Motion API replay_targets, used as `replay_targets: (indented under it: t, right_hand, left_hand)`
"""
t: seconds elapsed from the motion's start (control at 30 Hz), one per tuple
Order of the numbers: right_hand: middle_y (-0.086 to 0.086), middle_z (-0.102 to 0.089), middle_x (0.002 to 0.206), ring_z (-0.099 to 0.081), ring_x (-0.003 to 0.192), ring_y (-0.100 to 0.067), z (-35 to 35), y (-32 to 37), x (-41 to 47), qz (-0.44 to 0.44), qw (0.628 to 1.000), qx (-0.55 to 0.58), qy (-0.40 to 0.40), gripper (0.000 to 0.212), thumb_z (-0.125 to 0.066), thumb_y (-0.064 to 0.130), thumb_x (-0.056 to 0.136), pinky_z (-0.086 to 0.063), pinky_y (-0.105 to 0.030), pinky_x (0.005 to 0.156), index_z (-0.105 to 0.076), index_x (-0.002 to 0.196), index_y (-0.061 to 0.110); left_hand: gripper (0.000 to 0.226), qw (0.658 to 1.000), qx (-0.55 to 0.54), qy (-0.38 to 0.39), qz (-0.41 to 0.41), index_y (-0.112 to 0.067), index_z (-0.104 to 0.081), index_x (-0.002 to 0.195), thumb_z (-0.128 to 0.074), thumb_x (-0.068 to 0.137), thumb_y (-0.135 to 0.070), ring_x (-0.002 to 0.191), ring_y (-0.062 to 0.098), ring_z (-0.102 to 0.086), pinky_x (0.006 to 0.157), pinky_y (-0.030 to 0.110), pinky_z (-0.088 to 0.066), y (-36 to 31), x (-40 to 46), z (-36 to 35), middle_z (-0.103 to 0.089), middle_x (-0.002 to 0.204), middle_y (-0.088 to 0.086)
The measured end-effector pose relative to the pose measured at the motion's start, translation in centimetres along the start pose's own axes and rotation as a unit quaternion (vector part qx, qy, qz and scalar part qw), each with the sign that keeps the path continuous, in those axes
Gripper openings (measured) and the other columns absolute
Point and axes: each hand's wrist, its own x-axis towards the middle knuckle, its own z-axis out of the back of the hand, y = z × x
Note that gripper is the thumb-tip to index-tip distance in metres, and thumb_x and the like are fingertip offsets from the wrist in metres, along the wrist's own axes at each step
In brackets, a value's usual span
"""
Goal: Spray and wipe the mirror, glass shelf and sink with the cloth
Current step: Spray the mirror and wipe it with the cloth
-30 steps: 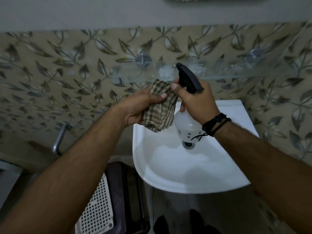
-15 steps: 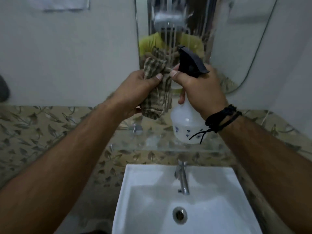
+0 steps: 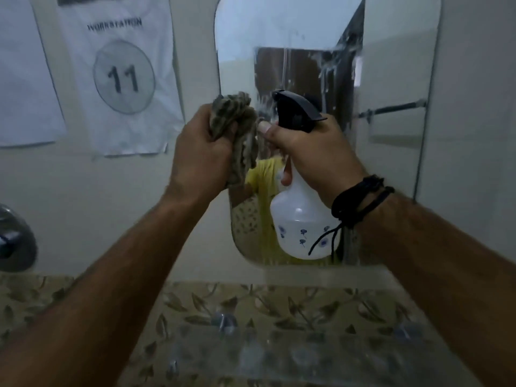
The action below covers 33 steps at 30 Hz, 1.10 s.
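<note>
The mirror [image 3: 391,65] hangs on the wall straight ahead, with wet streaks running down its middle. My left hand [image 3: 201,152] is raised in front of its left edge and grips a bunched checked cloth [image 3: 240,129]. My right hand [image 3: 315,152] holds a white spray bottle [image 3: 301,227] by its neck, a finger at the black trigger head [image 3: 296,113], nozzle pointing at the glass. Below, the glass shelf [image 3: 293,350] juts out over leaf-patterned tiles. The sink is out of frame.
A paper sign [image 3: 120,76] reading "11" and another sheet [image 3: 25,79] are taped to the wall left of the mirror. A dark rounded object [image 3: 14,244] sits at the left edge. Leaf-patterned tiles [image 3: 36,297] run below the wall.
My view has tilted up from the sink to the mirror. Both hands rose with the cloth and bottle and now sit in front of the glass.
</note>
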Motion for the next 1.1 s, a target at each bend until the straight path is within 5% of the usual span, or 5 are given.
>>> replay_targets:
  t: [0.17,0.37,0.57,0.97,1.1]
  right_hand:
    - [-0.014,-0.067,0.089,-0.058,0.065,-0.038,0.3,2.7,5.2,-0.003,1.0,-0.008,0.015,0.025,-0.074,0.027,0.096,-0.052,-0.032,0.048,-0.07,0.103,0.004]
    - [-0.027,-0.075,0.108,-0.069,0.077,-0.039,0.4,3.3,9.6,-0.015,0.999,-0.047,0.006,0.034,-0.076,0.029,0.092,-0.052,-0.033,0.049,-0.074,0.104,-0.004]
    - [-0.028,-0.076,0.106,-0.072,0.089,-0.054,0.9,3.9,11.5,-0.012,0.996,-0.086,0.011,0.028,-0.075,0.026,0.092,-0.051,-0.031,0.05,-0.075,0.103,0.0]
    - [-0.032,-0.073,0.099,-0.06,0.055,-0.026,-0.5,5.2,12.7,-0.001,0.997,-0.067,0.032,0.039,-0.078,0.03,0.092,-0.051,-0.029,0.048,-0.073,0.105,-0.007]
    - [-0.025,-0.072,0.095,-0.066,0.065,-0.023,-0.6,5.4,12.2,-0.008,0.999,-0.031,0.021,0.034,-0.077,0.027,0.093,-0.054,-0.028,0.049,-0.071,0.112,-0.002]
  left_hand:
    - [0.026,0.973,0.124,-0.094,-0.173,-0.014,-0.064,0.124,-0.056,0.1,-0.008,0.084,0.013,-0.062,0.069,0.023,-0.05,-0.2,5.1,1.8,-0.064,0.099,-0.009]
    - [0.033,0.957,0.146,-0.118,-0.221,-0.011,-0.064,0.128,-0.054,0.098,-0.002,0.09,0.009,-0.058,0.072,0.001,-0.036,0.0,8.5,2.2,-0.063,0.105,-0.008]
    - [0.037,0.955,0.142,-0.122,-0.23,-0.013,-0.063,0.131,-0.053,0.097,-0.002,0.101,0.009,-0.059,0.082,0.019,-0.042,0.4,9.6,1.6,-0.07,0.118,0.004]
    - [0.042,0.952,0.148,-0.127,-0.237,-0.013,-0.061,0.134,-0.053,0.095,-0.001,0.106,0.016,-0.061,0.08,0.01,-0.038,1.7,11.1,1.8,-0.069,0.122,0.004]
    - [0.041,0.948,0.152,-0.125,-0.249,-0.013,-0.06,0.135,-0.053,0.096,-0.003,0.108,0.015,-0.06,0.086,0.024,-0.046,1.0,11.6,1.8,-0.068,0.124,0.006]
